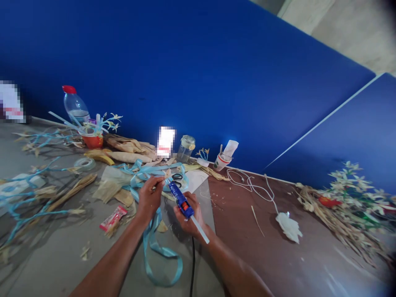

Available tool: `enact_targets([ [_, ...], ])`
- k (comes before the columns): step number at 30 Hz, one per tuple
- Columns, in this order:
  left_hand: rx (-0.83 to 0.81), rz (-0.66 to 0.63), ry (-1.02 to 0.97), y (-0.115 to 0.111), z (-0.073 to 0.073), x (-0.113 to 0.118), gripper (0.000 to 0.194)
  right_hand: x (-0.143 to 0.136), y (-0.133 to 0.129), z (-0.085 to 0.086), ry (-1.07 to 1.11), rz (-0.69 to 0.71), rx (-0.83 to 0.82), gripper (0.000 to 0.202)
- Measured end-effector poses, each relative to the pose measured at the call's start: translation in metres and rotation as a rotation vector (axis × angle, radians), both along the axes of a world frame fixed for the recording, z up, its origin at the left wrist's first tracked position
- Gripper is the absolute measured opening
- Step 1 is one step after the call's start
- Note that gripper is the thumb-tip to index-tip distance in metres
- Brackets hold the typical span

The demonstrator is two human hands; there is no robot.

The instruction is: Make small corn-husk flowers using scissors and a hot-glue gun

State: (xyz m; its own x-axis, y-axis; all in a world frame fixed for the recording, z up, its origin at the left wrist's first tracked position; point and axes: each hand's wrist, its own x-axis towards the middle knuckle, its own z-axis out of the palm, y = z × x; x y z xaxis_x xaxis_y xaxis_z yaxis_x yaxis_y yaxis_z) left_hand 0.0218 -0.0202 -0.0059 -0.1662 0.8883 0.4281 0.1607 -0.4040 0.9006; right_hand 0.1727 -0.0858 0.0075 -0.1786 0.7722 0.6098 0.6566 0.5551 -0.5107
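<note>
My right hand (198, 218) is wrapped round a blue hot glue gun (179, 198), with a white glue stick (200, 230) poking out of its back end. The gun's nozzle points up and left, close to the fingertips of my left hand (150, 196). Those fingers are pinched on a small pale husk flower (167, 173), whose lower part they hide. Light blue ribbon (177, 272) loops on the table below my hands, and more is bunched behind them. Black scissors handles (177, 180) show just beyond the gun.
Blue-wrapped flower stems (18, 210) spread over the left side. Behind stand a red-capped bottle (76, 105), a red cup (93, 141), a lidded jar (185, 149) and a white cup (222, 161). A white cable (252, 186) and dried stems with white flowers (324, 218) lie right.
</note>
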Motion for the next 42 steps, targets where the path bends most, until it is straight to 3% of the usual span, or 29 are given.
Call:
enact_targets([
  [11, -0.014, 0.001, -0.004, -0.003, 0.003, 0.001, 0.015, 0.004, 0.000, 0.000, 0.131, 0.012, 0.003, 0.008],
  [23, -0.054, -0.026, -0.029, 0.000, -0.003, 0.000, 0.015, -0.001, 0.000, -0.001, 0.088, -0.012, -0.054, 0.008],
  [29, -0.057, -0.017, -0.029, -0.003, 0.005, 0.000, 0.014, -0.002, -0.002, 0.004, 0.057, -0.011, -0.074, 0.008],
  [38, -0.205, -0.011, -0.326, 0.006, -0.003, 0.000, 0.017, 0.005, -0.002, -0.005, 0.037, 0.057, -0.063, 0.010],
  [42, -0.245, 0.003, -0.454, 0.010, 0.001, -0.002, 0.021, 0.009, 0.000, -0.009, -0.106, -0.056, -0.035, 0.011],
])
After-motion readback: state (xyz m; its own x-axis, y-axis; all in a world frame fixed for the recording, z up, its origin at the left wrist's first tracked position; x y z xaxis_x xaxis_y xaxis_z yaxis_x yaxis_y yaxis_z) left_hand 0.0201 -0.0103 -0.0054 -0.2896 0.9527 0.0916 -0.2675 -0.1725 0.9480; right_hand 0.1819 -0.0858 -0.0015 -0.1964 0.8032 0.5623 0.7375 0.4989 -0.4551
